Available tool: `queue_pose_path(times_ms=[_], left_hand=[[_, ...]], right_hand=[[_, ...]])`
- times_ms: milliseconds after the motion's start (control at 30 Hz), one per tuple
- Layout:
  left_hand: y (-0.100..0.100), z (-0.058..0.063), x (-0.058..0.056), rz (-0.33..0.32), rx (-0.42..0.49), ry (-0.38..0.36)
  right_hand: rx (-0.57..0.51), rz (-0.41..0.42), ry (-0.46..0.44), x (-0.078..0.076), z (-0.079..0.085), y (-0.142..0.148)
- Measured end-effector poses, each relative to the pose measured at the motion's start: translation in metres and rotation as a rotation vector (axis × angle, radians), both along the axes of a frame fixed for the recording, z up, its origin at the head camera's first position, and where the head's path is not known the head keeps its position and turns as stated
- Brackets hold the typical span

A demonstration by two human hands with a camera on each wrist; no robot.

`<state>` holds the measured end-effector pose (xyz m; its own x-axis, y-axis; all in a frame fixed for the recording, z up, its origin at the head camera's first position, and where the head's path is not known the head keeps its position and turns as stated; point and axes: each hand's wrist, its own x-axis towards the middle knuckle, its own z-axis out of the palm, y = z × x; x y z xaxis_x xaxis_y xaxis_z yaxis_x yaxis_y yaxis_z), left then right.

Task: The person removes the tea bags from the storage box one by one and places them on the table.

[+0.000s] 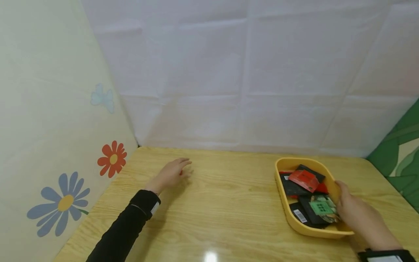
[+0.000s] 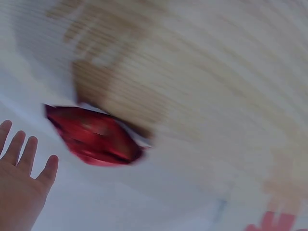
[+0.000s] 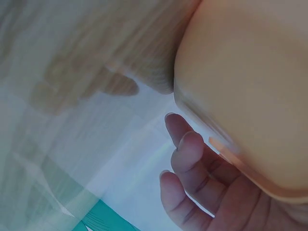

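My left hand (image 1: 168, 176) reaches over the left of the table with its fingers extended and nothing in its grasp. A shiny red packet (image 2: 96, 137) appears beside the spread fingers of that hand in the left wrist view; the head view does not show it there. My right hand (image 1: 356, 214) grips the right rim of a yellow plastic basket (image 1: 283, 209), and its fingers lie along the outer wall in the right wrist view. Inside are several black packets (image 1: 292, 187), a red packet (image 1: 304, 180) and a green packet (image 1: 321, 207), partly overlapping.
The light wood-grain table (image 1: 222, 203) backs onto a creased white sheet (image 1: 209, 80). A pale panel with printed flowers (image 1: 65, 202) borders the left side, and a green patterned panel (image 1: 404, 160) the right.
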<state>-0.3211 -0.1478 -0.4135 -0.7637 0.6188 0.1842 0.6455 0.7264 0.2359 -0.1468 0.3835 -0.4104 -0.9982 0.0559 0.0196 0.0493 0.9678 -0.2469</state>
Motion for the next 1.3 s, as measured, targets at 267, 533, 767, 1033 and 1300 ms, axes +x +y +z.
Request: queue_pose_path(times_ms=[267, 533, 767, 1033, 1300], left_hand=[[0.076, 0.021, 0.029, -0.215, -0.037, 0.092], [0.144, 0.043, 0.055, -0.37, -0.103, 0.161], [0.198, 0.053, 0.071, -0.41, -0.097, 0.108], [0.252, 0.05, 0.092, -0.443, -0.201, 0.093], [0.293, 0.042, 0.114, -0.462, -0.335, 0.027]], right_hand=[[-0.035, -0.033, -0.074, -0.001, 0.002, 0.0], [-0.033, 0.003, 0.028, 0.0, 0.0, -0.005], [-0.075, -0.007, 0.035, 0.001, -0.003, -0.005], [-0.114, -0.012, -0.008, 0.0, -0.002, -0.004], [-0.13, 0.018, 0.04, 0.0, -0.005, -0.003]])
